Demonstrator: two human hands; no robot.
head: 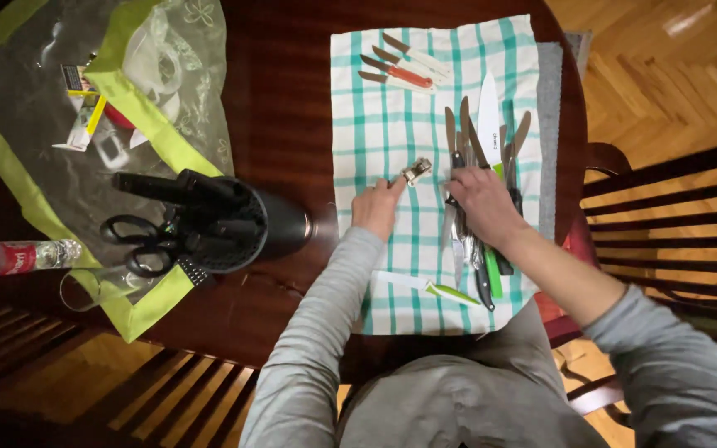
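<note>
Knives (476, 178) are gathered in a bunch on the right part of a green and white checked towel (392, 124), which is spread on a dark round wooden bench (284, 108). The right hand (483, 203) is laid over the middle of this bunch, with the fingers bent down on the handles; it cannot be told if any single knife is truly held. Among the blades a broad white one (488, 116) is seen, pointing away from the person. The left hand (378, 207) is placed on the towel just beside the bunch, and a small metal piece (416, 172) is touched by its fingertips; the fingers are mostly stretched, not closed around it. Three small knives (400, 66), one with a red handle, are lying at the far edge of the towel, well apart from the hands. A white knife with a green handle (429, 288) is lying near the close edge. To the left of the towel a black knife block (234, 224) is standing, with black scissors (139, 241) in it, and behind it a clear bag with green border (85, 124) is spread. A plastic bottle (14, 257) is lying at the left edge.
</note>
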